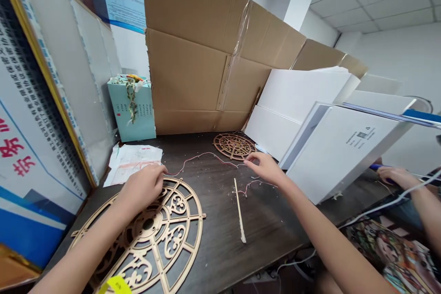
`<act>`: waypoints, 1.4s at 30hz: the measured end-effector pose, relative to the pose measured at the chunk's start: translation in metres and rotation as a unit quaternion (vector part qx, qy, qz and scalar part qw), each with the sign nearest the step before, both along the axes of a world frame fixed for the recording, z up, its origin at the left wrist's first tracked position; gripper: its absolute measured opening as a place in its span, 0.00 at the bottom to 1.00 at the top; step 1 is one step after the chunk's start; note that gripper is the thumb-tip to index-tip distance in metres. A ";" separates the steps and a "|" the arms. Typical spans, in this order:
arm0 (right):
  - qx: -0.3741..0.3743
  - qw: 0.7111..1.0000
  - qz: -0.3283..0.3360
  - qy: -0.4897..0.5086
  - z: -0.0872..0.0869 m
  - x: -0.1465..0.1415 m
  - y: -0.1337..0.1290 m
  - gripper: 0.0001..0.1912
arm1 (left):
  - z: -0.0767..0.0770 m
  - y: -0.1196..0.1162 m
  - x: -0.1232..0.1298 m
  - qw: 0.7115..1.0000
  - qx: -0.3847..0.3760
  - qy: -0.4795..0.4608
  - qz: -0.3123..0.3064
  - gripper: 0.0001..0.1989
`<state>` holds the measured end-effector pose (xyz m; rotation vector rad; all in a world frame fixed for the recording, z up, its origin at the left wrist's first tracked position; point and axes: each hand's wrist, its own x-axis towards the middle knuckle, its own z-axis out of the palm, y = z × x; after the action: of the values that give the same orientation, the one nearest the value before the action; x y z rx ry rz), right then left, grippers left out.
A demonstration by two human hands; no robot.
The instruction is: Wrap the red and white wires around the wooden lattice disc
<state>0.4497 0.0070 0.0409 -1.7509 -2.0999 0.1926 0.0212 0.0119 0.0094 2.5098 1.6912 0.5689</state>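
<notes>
Basically, wire (206, 153) ran L-R beyond big wheel (157, 223), w/ my R hand (265, 168) pinching it; L hand (144, 188) over wheel, couldn't tell grip.

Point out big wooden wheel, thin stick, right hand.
Big wooden wheel (157, 222): head view, on the hub beside its centre hole.
Thin stick (239, 210): head view, midway along its shaft.
Right hand (264, 166): head view, back of the hand.

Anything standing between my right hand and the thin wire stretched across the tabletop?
Nothing visible: the wire runs up close to the right hand's fingertips. The pale stick lies nearer the camera, clear of both.
</notes>
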 end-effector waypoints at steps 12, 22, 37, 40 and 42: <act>-0.106 0.985 0.038 -0.128 -0.004 -0.071 0.097 0.14 | -0.035 0.032 -0.054 0.994 0.032 0.040 0.097 0.15; -0.204 0.959 0.024 -0.197 -0.005 -0.075 0.098 0.12 | -0.037 0.034 -0.061 0.977 0.057 -0.053 0.201 0.08; -0.030 0.997 0.075 -0.020 0.021 -0.137 0.085 0.10 | 0.009 0.007 -0.029 0.892 0.286 -0.331 0.117 0.10; -0.051 0.977 0.202 0.054 0.030 -0.175 0.074 0.12 | 0.012 0.000 -0.019 0.887 0.295 -0.345 0.080 0.10; -0.083 0.950 0.286 0.090 0.035 -0.199 0.069 0.17 | 0.012 -0.003 -0.013 0.888 0.291 -0.350 0.062 0.09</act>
<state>0.2504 0.0761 0.0759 -1.0999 -2.4498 0.6801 0.0078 0.0091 0.0212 2.0298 1.5153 1.9557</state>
